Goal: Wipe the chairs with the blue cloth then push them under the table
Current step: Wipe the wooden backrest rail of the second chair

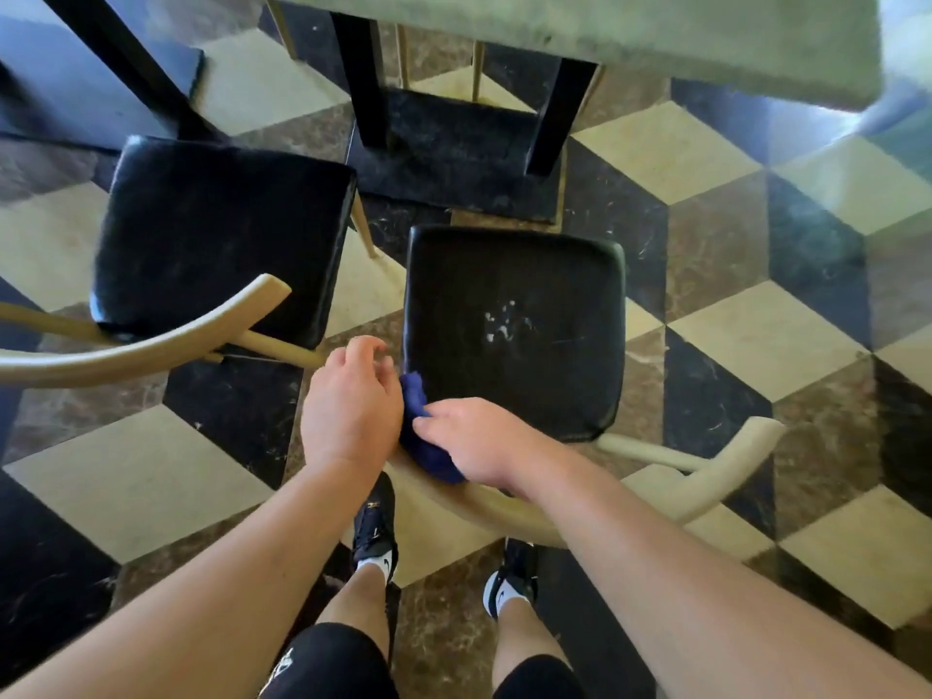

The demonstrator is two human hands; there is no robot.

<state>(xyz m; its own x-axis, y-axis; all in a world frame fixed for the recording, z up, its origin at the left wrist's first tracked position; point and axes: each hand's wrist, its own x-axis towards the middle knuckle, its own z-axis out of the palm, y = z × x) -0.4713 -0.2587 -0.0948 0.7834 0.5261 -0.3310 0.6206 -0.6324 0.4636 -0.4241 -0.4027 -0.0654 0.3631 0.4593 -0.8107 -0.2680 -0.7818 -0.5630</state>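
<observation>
Both hands — left hand (348, 411), right hand (474, 443) — close together, pinching the blue cloth (421, 436) at the near chair (514, 325) backrest; we spread it flat (white specks mid-seat) before wiping.

cloth (421, 436): dark blue
near chair seat (514, 325): black w/ white specks mid-seat
near chair frame (706, 476): cream/beige
left chair seat (217, 234): black
left chair frame (151, 345): beige
table top (655, 37): pale grey-green
table base (454, 158): black
floor (756, 320): cube pattern, cream/brown/black marble
shoes (375, 527): black; socks white
shorts (333, 663): black
</observation>
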